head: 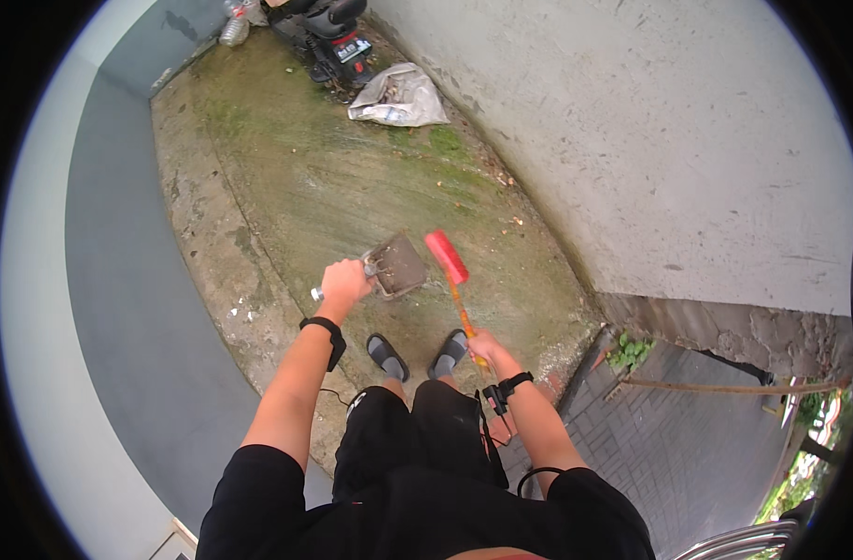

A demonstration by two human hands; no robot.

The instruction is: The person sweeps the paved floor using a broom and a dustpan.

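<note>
My left hand (345,281) grips the metal handle of a small dustpan (400,267). Its flat, brownish pan points to the right and carries some debris near the handle end. In my right hand (484,346) is the orange handle of a brush (447,257) with red bristles. The brush head lies just right of the pan, apart from it. Below both tools is a concrete floor (314,189) with green moss. Whether the pan or brush touches the floor is hard to tell.
A white woven sack (405,98) with debris in it lies open by the right wall (650,154). Behind it stands a black motor scooter (335,42). Plastic bottles (235,29) sit in the far left corner. Brick paving (671,427) and a green plant (629,351) are at lower right.
</note>
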